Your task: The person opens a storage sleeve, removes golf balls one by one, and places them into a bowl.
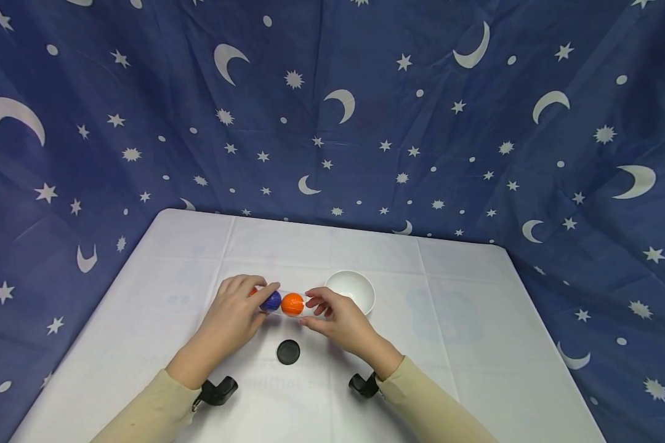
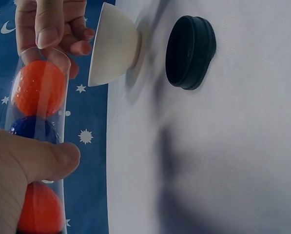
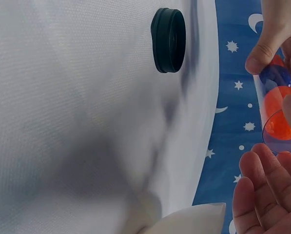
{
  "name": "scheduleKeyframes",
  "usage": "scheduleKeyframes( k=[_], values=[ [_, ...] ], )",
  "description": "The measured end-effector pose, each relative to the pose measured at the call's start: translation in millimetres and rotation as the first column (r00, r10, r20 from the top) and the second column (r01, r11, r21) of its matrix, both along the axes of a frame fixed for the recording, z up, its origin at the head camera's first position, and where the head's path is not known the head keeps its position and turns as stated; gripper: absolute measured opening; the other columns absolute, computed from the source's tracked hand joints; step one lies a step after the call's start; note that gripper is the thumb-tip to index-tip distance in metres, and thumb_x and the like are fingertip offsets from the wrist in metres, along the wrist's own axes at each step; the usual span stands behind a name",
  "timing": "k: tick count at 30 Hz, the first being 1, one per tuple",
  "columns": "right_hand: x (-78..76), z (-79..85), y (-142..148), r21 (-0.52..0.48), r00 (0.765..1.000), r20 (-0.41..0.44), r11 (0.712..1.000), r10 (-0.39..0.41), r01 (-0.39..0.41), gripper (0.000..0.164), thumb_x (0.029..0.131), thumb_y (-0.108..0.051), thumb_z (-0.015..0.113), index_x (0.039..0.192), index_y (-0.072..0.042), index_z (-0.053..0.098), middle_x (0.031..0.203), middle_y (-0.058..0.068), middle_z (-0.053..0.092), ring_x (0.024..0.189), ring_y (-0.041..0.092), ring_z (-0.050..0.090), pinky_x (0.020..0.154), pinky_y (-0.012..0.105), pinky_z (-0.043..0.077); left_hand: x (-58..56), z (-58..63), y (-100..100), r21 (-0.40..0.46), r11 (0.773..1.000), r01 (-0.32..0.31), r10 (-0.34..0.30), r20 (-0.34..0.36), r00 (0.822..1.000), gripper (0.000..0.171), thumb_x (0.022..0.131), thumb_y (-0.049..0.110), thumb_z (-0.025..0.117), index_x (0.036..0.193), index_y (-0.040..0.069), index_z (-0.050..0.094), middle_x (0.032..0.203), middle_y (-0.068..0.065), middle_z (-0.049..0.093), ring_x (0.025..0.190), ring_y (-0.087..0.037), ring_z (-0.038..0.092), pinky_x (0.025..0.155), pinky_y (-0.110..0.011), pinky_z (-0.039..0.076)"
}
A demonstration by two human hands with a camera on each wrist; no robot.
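Note:
A clear tube (image 2: 62, 97) lies sideways between the hands, with an orange ball (image 1: 292, 304), a blue ball (image 1: 271, 301) and another orange ball (image 2: 40, 208) in a row inside. My left hand (image 1: 233, 314) grips it around the blue ball, thumb across the near side. At the tube's uncapped right end, my right hand (image 1: 338, 320) holds the rim between thumb and forefinger, its other fingers loosely bent beyond the opening. A dark round cap (image 1: 288, 352) lies on the table in front of the tube. The tube's left end is hidden behind the left hand.
A white bowl (image 1: 354, 289) stands just behind the right hand. White cloth covers the table (image 1: 454, 381), and a blue curtain (image 1: 366, 172) with moons and stars hangs behind it. Black wrist devices (image 1: 219, 391) sit by both sleeves.

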State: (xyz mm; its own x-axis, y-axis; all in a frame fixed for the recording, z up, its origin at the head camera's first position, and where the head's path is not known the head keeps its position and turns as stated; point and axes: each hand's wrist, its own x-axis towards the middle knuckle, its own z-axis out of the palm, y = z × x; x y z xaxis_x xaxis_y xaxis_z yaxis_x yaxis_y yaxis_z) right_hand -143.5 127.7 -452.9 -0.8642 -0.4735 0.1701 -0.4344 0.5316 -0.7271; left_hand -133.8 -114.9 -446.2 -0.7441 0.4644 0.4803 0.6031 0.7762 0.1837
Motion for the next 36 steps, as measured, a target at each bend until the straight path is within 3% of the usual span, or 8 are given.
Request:
scheduleKeyframes(
  k=[12,22,36],
  values=[
    [0.8,-1.2,-0.9,0.017,1.000,0.005,1.000,-0.008,0.008,0.053,0.076,-0.045,0.065,0.117,-0.015,0.052,0.095,-0.007,0.061,0.080,0.010,0.056,0.071,0.028,0.048,0.0,3.0,1.7,0.025,1.000,0.003,-0.002,-0.039,0.999,0.051,0.067,0.012,0.074,0.116,0.016,0.060,0.108,-0.009,0.051,0.103,-0.031,0.042,0.092,-0.048,0.026],
    [1.2,-3.7,-2.2,0.005,1.000,-0.009,1.000,-0.014,0.014,0.043,0.076,-0.029,0.071,0.113,-0.021,0.052,0.092,-0.012,0.058,0.077,0.007,0.055,0.068,0.028,0.048,-0.8,3.6,1.7,0.030,0.999,0.016,-0.015,-0.048,0.999,0.051,0.066,0.011,0.075,0.115,0.016,0.060,0.107,-0.009,0.051,0.103,-0.031,0.041,0.091,-0.047,0.027],
    [3.5,1.1,-2.4,-0.009,0.999,-0.042,1.000,-0.006,0.006,0.041,0.076,-0.029,0.071,0.113,-0.018,0.055,0.097,-0.013,0.057,0.081,0.010,0.056,0.069,0.029,0.048,0.4,0.9,0.1,0.044,0.999,-0.011,0.013,-0.040,0.999,0.051,0.066,0.015,0.076,0.114,0.017,0.060,0.107,-0.007,0.052,0.102,-0.031,0.043,0.089,-0.047,0.028]
  ],
)
